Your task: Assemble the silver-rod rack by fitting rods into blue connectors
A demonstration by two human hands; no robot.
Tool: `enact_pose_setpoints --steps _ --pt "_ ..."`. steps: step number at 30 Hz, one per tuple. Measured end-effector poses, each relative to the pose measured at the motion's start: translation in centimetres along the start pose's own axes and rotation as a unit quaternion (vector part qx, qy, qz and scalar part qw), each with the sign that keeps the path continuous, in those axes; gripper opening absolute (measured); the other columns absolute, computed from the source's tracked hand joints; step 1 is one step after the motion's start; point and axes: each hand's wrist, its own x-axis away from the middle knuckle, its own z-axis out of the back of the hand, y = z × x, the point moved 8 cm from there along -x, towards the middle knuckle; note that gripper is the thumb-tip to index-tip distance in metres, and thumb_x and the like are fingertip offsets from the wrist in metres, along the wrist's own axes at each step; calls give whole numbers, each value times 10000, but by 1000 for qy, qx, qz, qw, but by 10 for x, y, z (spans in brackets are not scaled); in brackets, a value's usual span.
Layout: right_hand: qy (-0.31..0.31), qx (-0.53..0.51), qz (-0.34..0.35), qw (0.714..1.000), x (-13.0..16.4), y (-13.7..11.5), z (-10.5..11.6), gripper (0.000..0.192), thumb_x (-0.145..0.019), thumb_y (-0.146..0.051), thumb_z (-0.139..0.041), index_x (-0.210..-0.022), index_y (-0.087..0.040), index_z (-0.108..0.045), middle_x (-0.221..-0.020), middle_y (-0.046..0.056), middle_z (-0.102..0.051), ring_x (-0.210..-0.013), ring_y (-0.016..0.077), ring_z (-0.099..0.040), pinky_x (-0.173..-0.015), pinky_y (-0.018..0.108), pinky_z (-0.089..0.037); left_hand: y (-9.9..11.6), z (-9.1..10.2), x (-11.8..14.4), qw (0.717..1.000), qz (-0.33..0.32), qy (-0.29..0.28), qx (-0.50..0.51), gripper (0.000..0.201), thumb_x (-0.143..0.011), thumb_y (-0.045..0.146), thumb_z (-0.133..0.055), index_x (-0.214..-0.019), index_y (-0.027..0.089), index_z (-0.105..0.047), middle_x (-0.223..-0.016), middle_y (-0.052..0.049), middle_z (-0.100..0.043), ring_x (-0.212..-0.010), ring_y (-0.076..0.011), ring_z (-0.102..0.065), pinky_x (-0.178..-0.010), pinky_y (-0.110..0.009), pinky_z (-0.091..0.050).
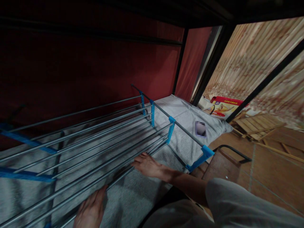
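Note:
A shoe rack [111, 139] of grey metal tubes with blue plastic joints lies across a grey cloth. My right hand [147, 165] is closed over the near lower tube, with its fingertips partly hidden behind the metal. Farther left and closer to me, my left hand [91, 209] grips the same side of the rack, its fingers bent over a tube. One blue end piece [200, 159] sits at the rack's right corner, beyond my right forearm. At the far left, other blue joints [26, 175] hold the tube ends.
Dark red panels [152, 63] stand behind the grey cloth [187, 110]. A black post [213, 63] and bars frame the space. To the right are a red and yellow box [224, 107], a slatted wooden piece [258, 125], a black-framed seat [223, 167] and tiled floor [273, 177].

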Motion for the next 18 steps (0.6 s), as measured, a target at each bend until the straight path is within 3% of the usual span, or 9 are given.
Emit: enact_pose_setpoints --steps 8,11,14,18 --pt "34 -9 -2 999 1 5 4 235 -1026 -132 -627 -1165 -242 -781 -1100 57 -794 -1050 228 -734 -1025 370 -562 -4 4 -10 1000 -21 -9 19 474 -1033 224 -397 -1279 223 -802 -1164 -89 -856 -993 -247 -815 -902 -359 -637" --pt "63 -36 -15 997 7 6 12 311 -1048 -152 -574 -1257 -277 -767 -1212 59 -791 -1161 219 -732 -1089 365 -555 -4 9 -10 999 -29 2 25 457 -1070 292 -413 -1364 221 -756 -1204 -82 -851 -989 -253 -817 -897 -364 -634" --pt "116 -75 -53 989 27 11 15 409 -1062 -169 -480 -1320 -360 -733 -1349 52 -756 -1287 195 -698 -1156 360 -544 -1 18 -12 999 -14 14 34 453 -1079 380 -441 -1365 194 -740 -1153 -100 -857 -902 -269 -813 -840 -378 -634" --pt "185 -122 -167 961 73 44 -1 349 -1030 -186 -422 -1167 -321 -712 -1225 119 -748 -1217 260 -715 -1095 458 -605 3 27 -18 999 16 8 36 443 -1076 441 -421 -1204 220 -782 -1061 -90 -863 -842 -275 -798 -782 -384 -625"
